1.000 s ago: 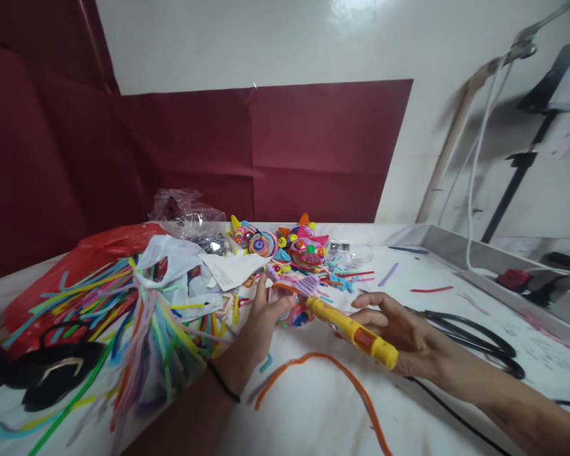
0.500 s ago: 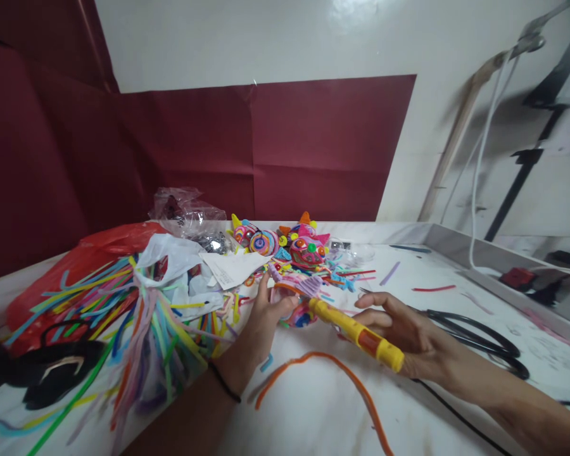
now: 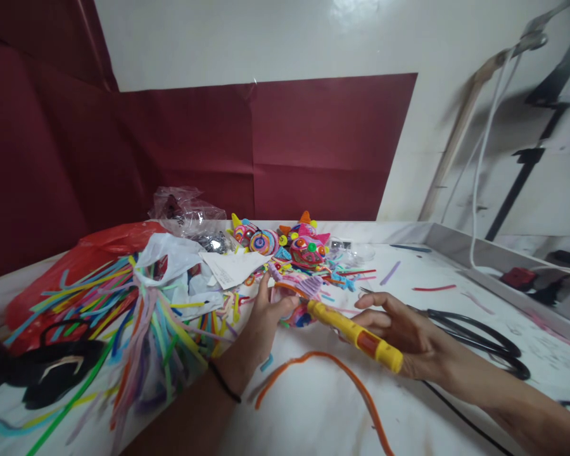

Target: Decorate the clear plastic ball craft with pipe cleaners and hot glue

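Note:
In my left hand (image 3: 261,316) is a small pipe-cleaner craft (image 3: 300,318) with lilac, pink and blue parts and an orange strip along its near side. Its underside is partly hidden by my thumb and fingers. My right hand (image 3: 394,329) is wrapped around a yellow corded glue gun (image 3: 356,335) with an orange-red patch on its side. The front end of the glue gun is close against the orange strip; I cannot tell if they touch. An orange pipe cleaner (image 3: 330,354) lies curved on the table below both hands.
Bundles of coloured pipe cleaners (image 3: 156,354) and a red bag (image 3: 99,250) are at left. Finished pipe-cleaner fish (image 3: 308,249) stand behind my hands beside a white paper (image 3: 232,269). A coiled black cable (image 3: 475,332) and a white tray (image 3: 484,266) are at right.
The glue gun has shifted very slightly left, its front end nearer the craft. My left hand and the craft look almost unmoved.

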A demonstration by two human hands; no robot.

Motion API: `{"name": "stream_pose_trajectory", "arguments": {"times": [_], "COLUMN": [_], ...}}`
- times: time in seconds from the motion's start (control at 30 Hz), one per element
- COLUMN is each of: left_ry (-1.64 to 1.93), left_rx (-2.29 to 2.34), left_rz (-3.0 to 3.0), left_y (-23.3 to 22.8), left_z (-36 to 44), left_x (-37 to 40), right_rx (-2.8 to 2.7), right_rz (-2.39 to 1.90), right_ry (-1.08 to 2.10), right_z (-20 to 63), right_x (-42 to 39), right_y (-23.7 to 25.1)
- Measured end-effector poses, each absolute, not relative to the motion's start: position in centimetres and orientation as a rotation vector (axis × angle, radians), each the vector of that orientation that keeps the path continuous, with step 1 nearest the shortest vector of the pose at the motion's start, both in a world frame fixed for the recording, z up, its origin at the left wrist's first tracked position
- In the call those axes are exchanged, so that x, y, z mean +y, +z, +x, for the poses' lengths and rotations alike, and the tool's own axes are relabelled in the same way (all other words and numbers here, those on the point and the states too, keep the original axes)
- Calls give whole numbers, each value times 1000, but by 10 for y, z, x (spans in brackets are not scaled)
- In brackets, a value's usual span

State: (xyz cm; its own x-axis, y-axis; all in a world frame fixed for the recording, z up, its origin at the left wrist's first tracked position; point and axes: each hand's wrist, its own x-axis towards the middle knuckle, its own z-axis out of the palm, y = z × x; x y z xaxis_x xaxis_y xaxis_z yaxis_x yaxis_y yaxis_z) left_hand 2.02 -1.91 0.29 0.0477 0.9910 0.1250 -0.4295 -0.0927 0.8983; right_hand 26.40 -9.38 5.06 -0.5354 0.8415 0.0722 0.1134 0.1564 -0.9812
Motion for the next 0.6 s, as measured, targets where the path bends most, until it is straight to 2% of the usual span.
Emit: {"name": "stream_pose_trajectory", "arguments": {"times": [0.6], "left_ry": [1406], "left_rx": [742], "left_rz": [980], "left_y": [14], "left_z": [21], "left_x": [-30], "right_rx": [-1683], "right_rz": [-839], "right_ry": [1441], "right_z": [262], "right_x": [-95], "right_y": [45]}}
